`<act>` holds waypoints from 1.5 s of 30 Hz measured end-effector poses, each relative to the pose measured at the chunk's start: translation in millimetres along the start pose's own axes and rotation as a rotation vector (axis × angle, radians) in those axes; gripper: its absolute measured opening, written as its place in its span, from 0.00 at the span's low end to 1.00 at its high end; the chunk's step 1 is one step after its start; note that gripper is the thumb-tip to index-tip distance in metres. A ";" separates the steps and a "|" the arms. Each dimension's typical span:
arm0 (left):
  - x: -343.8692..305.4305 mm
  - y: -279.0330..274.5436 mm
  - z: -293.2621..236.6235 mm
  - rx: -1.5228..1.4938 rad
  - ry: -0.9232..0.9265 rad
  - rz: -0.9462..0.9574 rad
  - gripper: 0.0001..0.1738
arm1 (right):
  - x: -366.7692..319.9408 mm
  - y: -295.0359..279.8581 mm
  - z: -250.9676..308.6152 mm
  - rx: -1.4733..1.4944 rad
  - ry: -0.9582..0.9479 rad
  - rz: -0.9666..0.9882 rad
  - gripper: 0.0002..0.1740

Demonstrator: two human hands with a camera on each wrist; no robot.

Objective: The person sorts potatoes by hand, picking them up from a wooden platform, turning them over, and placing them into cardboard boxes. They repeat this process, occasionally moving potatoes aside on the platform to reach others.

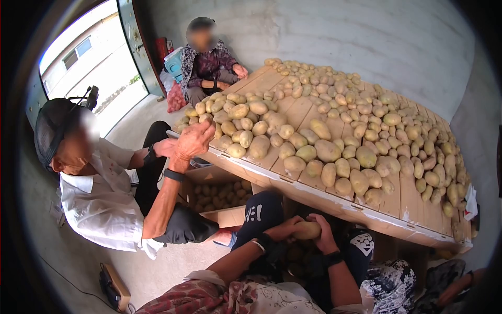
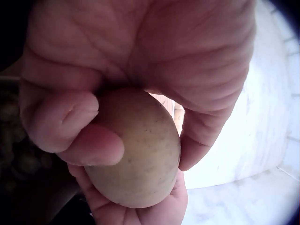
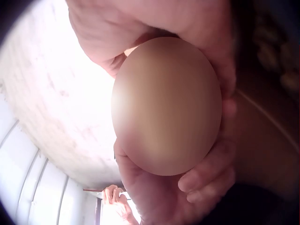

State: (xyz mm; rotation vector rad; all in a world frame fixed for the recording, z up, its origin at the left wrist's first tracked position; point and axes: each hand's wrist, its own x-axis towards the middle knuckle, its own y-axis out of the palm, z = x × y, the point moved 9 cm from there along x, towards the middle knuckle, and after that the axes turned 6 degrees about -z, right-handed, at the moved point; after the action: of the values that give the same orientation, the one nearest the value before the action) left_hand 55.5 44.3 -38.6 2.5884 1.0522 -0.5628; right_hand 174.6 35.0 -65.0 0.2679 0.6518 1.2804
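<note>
Grip: left hand point(image 1: 285, 228) and right hand point(image 1: 325, 236) curl together round one smooth, oval, pale-tan potato point(image 1: 307, 230).

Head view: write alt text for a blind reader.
A left hand and right hand hold one potato below the edge of a wooden table heaped with potatoes. A person in a white shirt reaches to the heap; another person sits at the far end.

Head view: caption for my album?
Left hand and right hand cup one smooth tan potato by a pale wooden table heaped with potatoes.
</note>
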 end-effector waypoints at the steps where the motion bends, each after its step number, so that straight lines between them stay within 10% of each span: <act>1: 0.9 0.3 -0.5 -0.007 0.037 0.009 0.28 | -1.2 2.1 -1.5 0.020 0.036 0.014 0.19; 45: 2.9 2.7 6.1 0.132 0.032 0.061 0.30 | -9.8 20.5 6.9 -0.059 0.039 0.116 0.22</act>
State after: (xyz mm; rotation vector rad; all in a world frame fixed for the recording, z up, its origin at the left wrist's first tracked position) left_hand 57.8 41.8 -45.0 2.7418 0.9731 -0.5970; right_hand 160.9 32.7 -45.8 0.2351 0.6377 1.4170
